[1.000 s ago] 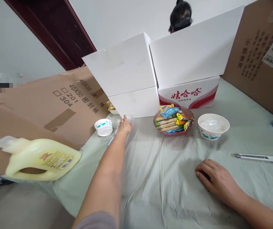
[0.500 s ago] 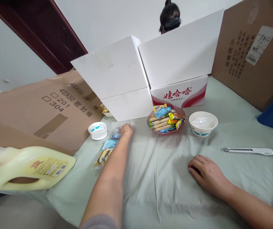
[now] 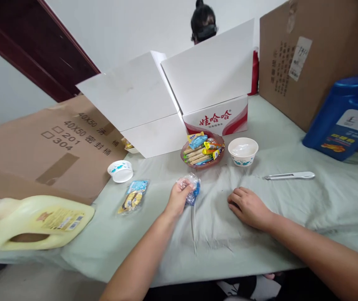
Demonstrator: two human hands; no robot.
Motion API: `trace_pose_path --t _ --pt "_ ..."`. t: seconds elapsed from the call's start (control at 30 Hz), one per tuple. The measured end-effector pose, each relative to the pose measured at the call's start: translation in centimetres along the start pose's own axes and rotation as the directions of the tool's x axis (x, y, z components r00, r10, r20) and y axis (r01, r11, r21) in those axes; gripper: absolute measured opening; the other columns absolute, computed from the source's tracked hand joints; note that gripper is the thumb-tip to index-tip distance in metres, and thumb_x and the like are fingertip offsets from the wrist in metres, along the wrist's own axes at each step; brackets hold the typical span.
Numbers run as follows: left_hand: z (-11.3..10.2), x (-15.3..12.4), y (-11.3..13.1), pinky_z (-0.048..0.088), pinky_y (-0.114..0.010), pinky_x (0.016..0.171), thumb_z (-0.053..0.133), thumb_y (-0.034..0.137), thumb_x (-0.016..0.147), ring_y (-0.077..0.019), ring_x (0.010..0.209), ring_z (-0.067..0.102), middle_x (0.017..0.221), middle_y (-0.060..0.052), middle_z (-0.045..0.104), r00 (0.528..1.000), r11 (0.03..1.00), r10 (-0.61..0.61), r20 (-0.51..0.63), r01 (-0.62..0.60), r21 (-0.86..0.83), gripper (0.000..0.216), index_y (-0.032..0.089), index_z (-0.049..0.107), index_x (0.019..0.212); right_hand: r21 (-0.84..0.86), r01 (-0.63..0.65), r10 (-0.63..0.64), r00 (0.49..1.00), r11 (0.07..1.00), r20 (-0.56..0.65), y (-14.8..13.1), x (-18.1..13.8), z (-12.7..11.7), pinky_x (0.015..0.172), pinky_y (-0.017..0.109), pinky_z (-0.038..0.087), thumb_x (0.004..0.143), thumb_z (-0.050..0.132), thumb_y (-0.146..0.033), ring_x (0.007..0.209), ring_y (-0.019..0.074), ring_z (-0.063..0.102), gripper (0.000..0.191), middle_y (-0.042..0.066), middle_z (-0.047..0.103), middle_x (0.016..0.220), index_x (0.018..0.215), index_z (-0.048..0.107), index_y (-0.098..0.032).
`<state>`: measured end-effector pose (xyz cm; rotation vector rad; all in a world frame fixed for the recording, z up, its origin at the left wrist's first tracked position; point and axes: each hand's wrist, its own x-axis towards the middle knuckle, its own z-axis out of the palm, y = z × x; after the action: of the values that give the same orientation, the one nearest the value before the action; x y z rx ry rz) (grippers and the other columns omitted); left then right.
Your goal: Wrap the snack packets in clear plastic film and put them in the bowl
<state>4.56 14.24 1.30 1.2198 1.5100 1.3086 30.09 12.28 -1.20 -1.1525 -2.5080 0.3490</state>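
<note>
Crinkly clear snack packet (image 3: 190,188) is gripped in my left hand (image 3: 176,198) just in front of the snack dish (image 3: 202,162), while my right hand (image 3: 249,207) rests loosely curled, empty, on the desk (image 3: 291,209).

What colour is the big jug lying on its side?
Pale yellow jug, seen in the head view.

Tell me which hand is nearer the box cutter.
Right. The right hand rests flat on the cloth just left of the box cutter; the left hand is farther left, holding a snack packet.
</note>
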Motion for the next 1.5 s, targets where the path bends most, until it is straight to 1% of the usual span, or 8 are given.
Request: trace_pose_path --t 0.23,0.33,0.47,0.63,0.87,1.07,1.3,1.5 --pt "3.9 -4.1 -0.6 0.048 -0.028 0.074 0.066 0.026 0.075 -0.0173 0.086 0.062 0.094 -0.006 0.065 0.923 0.898 0.358 0.14 -0.381 0.219 0.012 0.018 0.059 0.068 -0.165 -0.215 0.211 0.977 0.963 -0.04 2.9 -1.5 -6.0 0.086 0.037 0.044 0.093 0.052 -0.027 0.1 0.0252 0.061 0.025 0.012 0.067 0.11 0.111 0.066 -0.016" --pt "3.6 -4.4 -0.8 0.049 -0.029 0.077 0.06 0.022 0.081 -0.0169 0.086 0.063 0.091 -0.005 0.064 0.832 0.739 0.529 0.17 -0.55 0.39 0.019 0.019 0.053 0.064 -0.375 -0.51 0.507 0.854 0.775 -0.113 5.9 -2.6 -8.4 0.084 0.042 0.042 0.091 0.054 -0.027 0.103 0.0325 0.06 0.029 0.016 0.066 0.114 0.114 0.064 -0.014" --pt "2.7 -4.4 -1.1 0.051 -0.034 0.083 0.057 0.016 0.082 -0.0202 0.094 0.062 0.098 -0.008 0.062 0.754 0.581 0.644 0.132 -0.594 0.556 0.003 0.019 0.058 0.083 -0.477 -0.582 0.651 0.758 0.659 -0.026 8.0 -3.0 -8.7 0.078 0.04 0.04 0.089 0.048 -0.017 0.102 0.0331 0.059 0.025 0.016 0.067 0.107 0.108 0.065 -0.014" --pt "0.7 -3.4 -1.3 0.042 -0.052 0.105 0.061 0.015 0.079 -0.0318 0.124 0.049 0.132 -0.014 0.051 0.839 0.479 0.515 0.177 -0.452 0.752 0.045 0.021 0.06 0.123 -0.468 -0.513 0.586 0.81 0.72 0.013 7.6 -2.3 -7.4 0.075 0.037 0.038 0.09 0.039 -0.01 0.097 0.0283 0.06 0.03 0.016 0.066 0.102 0.102 0.066 -0.014" --pt "0.7 -3.4 -1.9 0.054 -0.04 0.091 0.06 0.028 0.086 -0.0229 0.098 0.065 0.105 -0.009 0.064 0.919 0.684 0.282 0.274 -0.393 0.615 0.02 0.021 0.072 0.101 -0.093 -0.29 0.282 0.955 0.953 -0.086 3.7 -1.5 -5.6 0.074 0.03 0.045 0.097 0.038 -0.022 0.087 0.0204 0.063 0.029 0.012 0.065 0.105 0.116 0.06 -0.015" --pt "3.0 -5.1 -1.4 0.047 -0.039 0.103 0.082 0.03 0.066 -0.026 0.118 0.057 0.125 -0.009 0.057 0.878 0.795 0.216 0.427 -0.412 0.446 0.057 0.022 0.063 0.119 -0.044 0.097 -0.096 0.995 0.994 0.026 -1.5 -1.2 -2.8 0.069 0.029 0.046 0.093 0.044 -0.015 0.084 0.02 0.063 0.04 0.011 0.064 0.102 0.132 0.055 -0.017" --pt "2.4 -4.7 -1.4 0.046 -0.038 0.098 0.074 0.027 0.072 -0.0235 0.112 0.058 0.117 -0.009 0.062 0.895 0.85 0.248 0.37 -0.385 0.359 0.032 0.02 0.066 0.102 -0.182 -0.235 0.267 0.948 0.955 0.176 4.2 -2.4 -6.8 0.069 0.028 0.044 0.092 0.045 -0.013 0.083 0.0192 0.066 0.038 0.007 0.068 0.1 0.12 0.066 -0.026" --pt "1.5 -3.2 -1.9 0.048 -0.024 0.064 0.062 0.034 0.077 -0.0132 0.068 0.06 0.08 -0.002 0.065 0.993 0.984 0.083 0.088 -0.095 0.148 0.016 0.018 0.058 0.079 -0.249 -0.387 0.365 0.922 0.888 -0.131 5.9 -2.3 -6.7 0.087 0.041 0.046 0.096 0.044 -0.026 0.1 0.03 0.06 0.031 0.016 0.068 0.103 0.111 0.068 -0.013"
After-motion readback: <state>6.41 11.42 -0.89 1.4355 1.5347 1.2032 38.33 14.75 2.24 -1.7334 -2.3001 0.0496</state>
